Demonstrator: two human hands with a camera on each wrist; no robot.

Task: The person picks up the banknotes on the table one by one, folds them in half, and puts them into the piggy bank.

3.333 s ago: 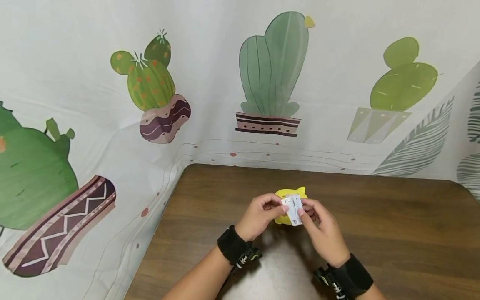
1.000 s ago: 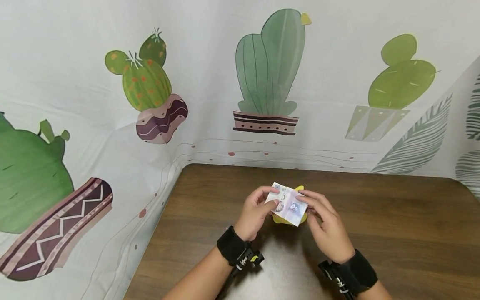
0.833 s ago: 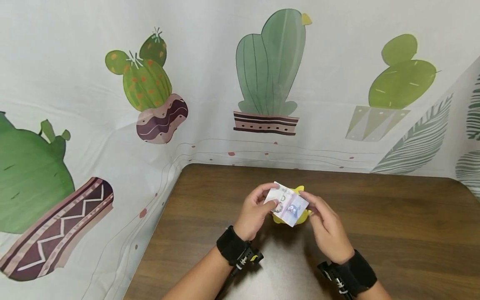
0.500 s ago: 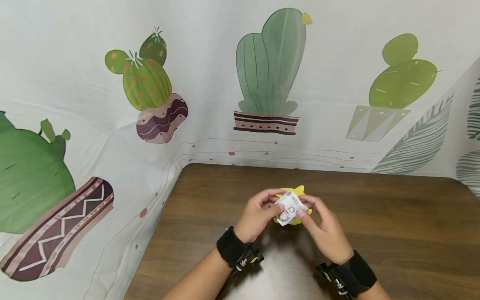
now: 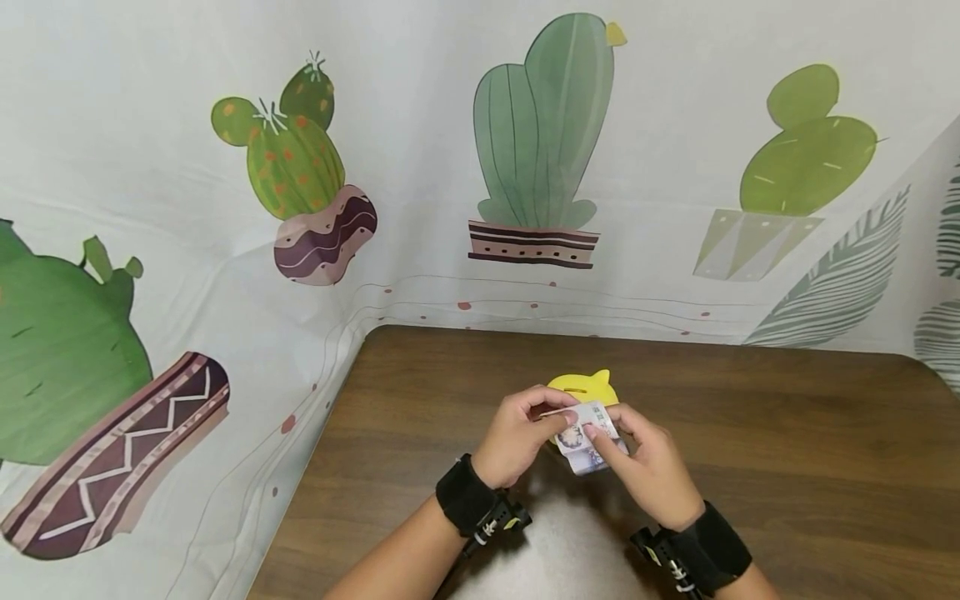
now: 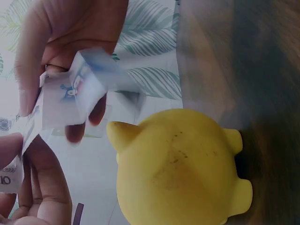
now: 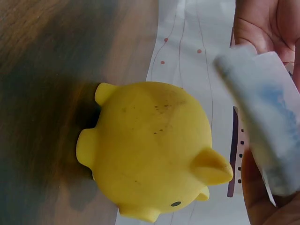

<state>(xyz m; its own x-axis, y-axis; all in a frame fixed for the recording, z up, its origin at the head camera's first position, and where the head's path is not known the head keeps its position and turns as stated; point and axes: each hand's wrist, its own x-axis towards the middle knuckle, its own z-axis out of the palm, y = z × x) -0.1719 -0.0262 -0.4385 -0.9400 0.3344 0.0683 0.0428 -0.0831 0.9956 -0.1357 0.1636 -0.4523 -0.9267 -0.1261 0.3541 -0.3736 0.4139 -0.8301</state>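
Note:
A creased paper banknote [image 5: 582,460], partly folded over, is held up between both hands in front of the piggy bank. My left hand [image 5: 517,437] pinches its left side between thumb and fingers, and my right hand [image 5: 652,467] pinches its right side. The yellow piggy bank [image 5: 600,387] stands on the table just behind, its top slot showing in the head view. In the left wrist view the banknote [image 6: 61,105] bends in several folds and is blurred at one end. The right wrist view shows the blurred banknote [image 7: 272,108] beside the piggy bank [image 7: 154,140], apart from it.
A brown wooden table [image 5: 787,450] lies under the hands. A white cloth backdrop [image 5: 420,167] printed with cacti and leaves hangs behind it and along its left side. Black straps with small cameras wrap both wrists.
The banknote, spread wide a second ago, is folded smaller and has come nearer the body, uncovering the piggy bank's slot. My right hand has changed its grip, its thumb now over the note.

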